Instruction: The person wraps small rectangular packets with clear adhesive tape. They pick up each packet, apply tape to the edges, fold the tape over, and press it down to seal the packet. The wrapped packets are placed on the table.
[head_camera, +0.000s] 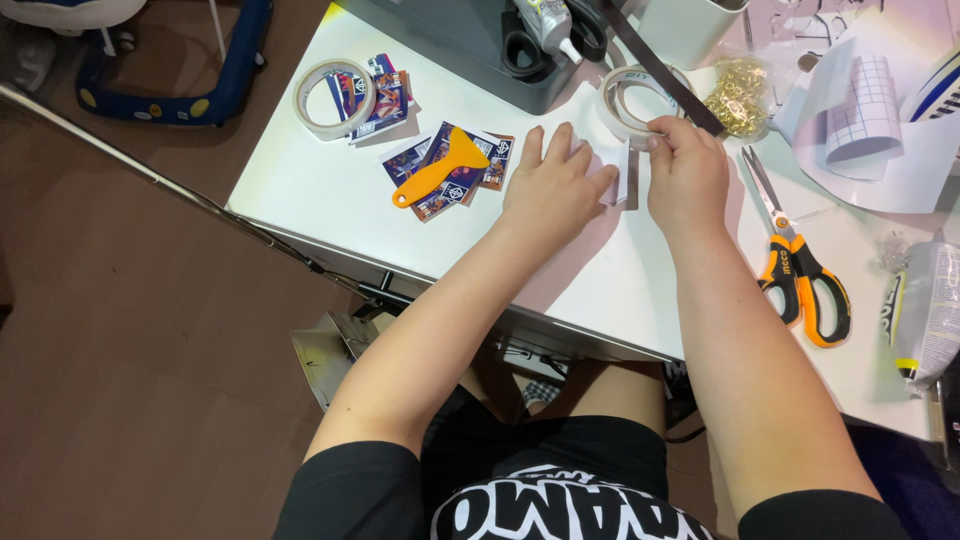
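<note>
Head view:
Left hand (553, 185): lies flat on the white desk (320, 190), fingers spread, touching the small white card (622, 184).
Right hand (688, 175): grip pinched on the card's top edge.
Card: upright between both hands, long axis running away from the person.
Tape roll (628, 100): just beyond the right hand.
Printed cards (455, 165): blue-purple rectangles, under the orange scraper (440, 170).
Scissors (800, 270): orange-black, points facing away.

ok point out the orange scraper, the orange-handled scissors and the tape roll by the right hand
orange scraper (443, 167), head view, on its flat blade near the handle
orange-handled scissors (800, 275), head view, where the handles meet the blades
tape roll (622, 104), head view, on the left wall of the ring
</note>
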